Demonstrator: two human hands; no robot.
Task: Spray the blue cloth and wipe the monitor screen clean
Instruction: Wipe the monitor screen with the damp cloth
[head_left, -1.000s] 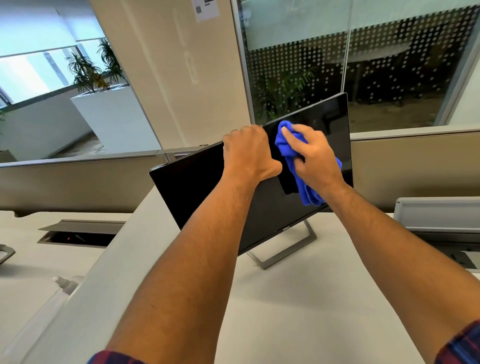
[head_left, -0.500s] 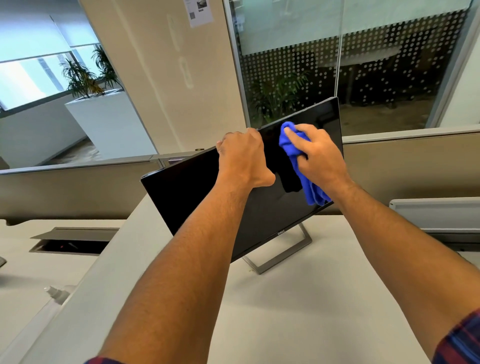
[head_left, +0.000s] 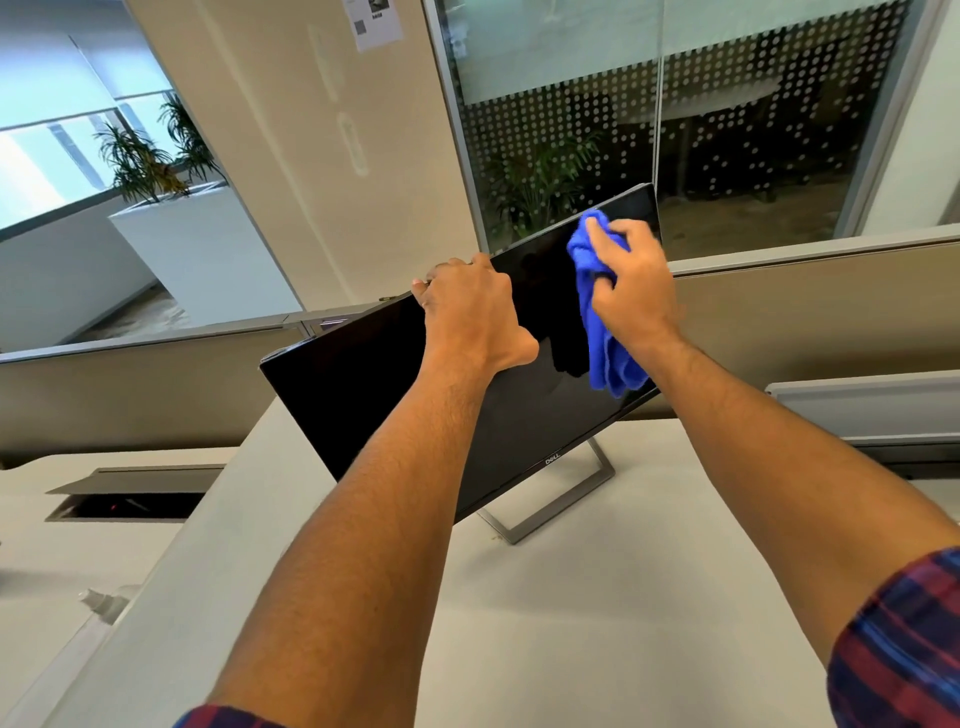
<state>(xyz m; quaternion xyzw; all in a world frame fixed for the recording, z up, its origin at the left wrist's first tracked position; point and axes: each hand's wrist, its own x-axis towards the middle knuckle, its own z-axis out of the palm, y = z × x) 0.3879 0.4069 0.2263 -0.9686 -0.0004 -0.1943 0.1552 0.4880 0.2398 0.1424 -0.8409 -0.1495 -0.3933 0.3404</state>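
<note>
Wiping is the step in hand: right hand (head_left: 631, 283) grips the cloth (head_left: 605, 343) against the monitor (head_left: 363, 384) screen's upper right. Left hand (head_left: 470, 317) clamps the top edge, steadying it. Next stroke probably calls for the unwiped left side.

A pale desk (head_left: 597, 623) carries the monitor's metal stand (head_left: 550, 519), with a spray bottle (head_left: 98, 605) at its left edge.

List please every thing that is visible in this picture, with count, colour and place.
Dell monitor: one, black, desk centre.
Monitor stand: one, grey, under monitor.
Blue cloth: one, on the screen's right part.
Spray bottle: one, clear, lower left.
Desk: one, off-white.
Cable hatch: one, open, left.
Planter: one, white, with green plants, far left.
Left hand: grips monitor's top edge.
Right hand: holds cloth.
</note>
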